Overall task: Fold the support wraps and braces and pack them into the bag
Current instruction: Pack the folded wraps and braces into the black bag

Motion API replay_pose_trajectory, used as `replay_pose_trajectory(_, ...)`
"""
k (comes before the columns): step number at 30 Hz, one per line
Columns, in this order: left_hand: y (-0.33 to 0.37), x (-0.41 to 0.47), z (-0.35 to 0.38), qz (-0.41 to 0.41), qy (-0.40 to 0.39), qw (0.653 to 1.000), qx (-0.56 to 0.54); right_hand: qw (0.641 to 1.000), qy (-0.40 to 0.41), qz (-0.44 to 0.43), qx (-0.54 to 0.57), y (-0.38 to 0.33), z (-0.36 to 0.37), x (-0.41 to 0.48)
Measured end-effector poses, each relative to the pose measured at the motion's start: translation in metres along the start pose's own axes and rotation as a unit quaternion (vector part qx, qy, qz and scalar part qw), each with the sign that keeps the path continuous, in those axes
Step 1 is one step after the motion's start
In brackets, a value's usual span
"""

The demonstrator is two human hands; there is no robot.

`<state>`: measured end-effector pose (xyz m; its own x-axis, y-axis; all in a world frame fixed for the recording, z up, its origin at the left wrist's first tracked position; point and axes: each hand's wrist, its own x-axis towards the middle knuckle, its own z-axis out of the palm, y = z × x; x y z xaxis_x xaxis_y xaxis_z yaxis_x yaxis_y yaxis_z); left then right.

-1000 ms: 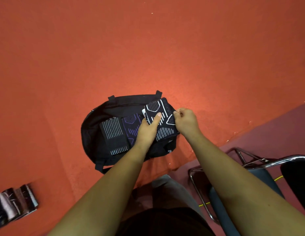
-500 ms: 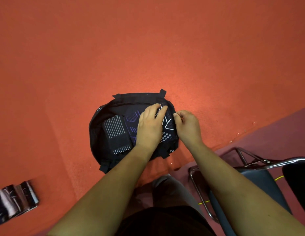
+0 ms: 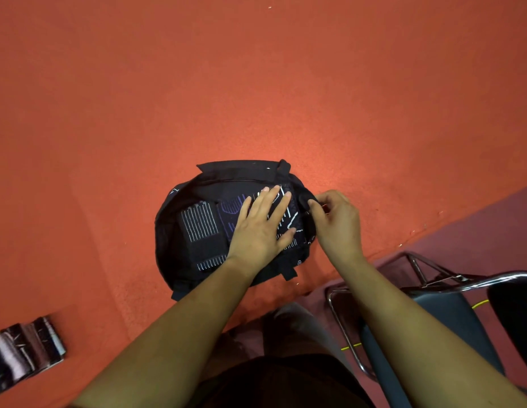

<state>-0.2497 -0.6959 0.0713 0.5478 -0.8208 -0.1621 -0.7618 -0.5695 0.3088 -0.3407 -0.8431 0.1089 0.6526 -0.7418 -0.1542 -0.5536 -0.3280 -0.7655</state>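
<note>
A: cam setup?
B: one head-worn wide-angle, pointing forward and steeply down.
A: framing?
B: close. bag mid-frame on orange surface, left hand and right hand reaching in from the bottom edge. chair clipped lower right.

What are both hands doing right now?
Left hand: open, pressing flat on the white-lined wrap in the bag.
Right hand: closed, pinching the bag's right rim.

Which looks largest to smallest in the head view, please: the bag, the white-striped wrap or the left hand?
The bag is largest. The left hand and white-striped wrap look about alike, with the hand nearer the camera, so I leave them unranked.
</note>
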Motion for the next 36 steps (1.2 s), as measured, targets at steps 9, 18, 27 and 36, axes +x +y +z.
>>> replay_pose_trajectory(9, -0.01, -0.004, 0.006, 0.025, 0.009, 0.999, 0.02, 0.985, -0.117, 0.074, -0.1, -0.012, 0.023, 0.036)
replay_pose_trajectory(18, -0.02, -0.009, 0.012, -0.006, -0.026, 0.999, -0.03, 0.997, 0.075, -0.024, 0.001, -0.026, 0.007, 0.012)
replay_pose_trajectory(27, -0.018, -0.009, 0.016, -0.019, -0.061, 0.998, 0.016, 0.992, -0.03, 0.01, -0.124, -0.007, 0.013, -0.014)
replay_pose_trajectory(36, -0.019, -0.012, 0.022, -0.057, -0.071, 0.995, 0.047, 0.993, 0.016, 0.001, -0.113, -0.03, 0.014, -0.035)
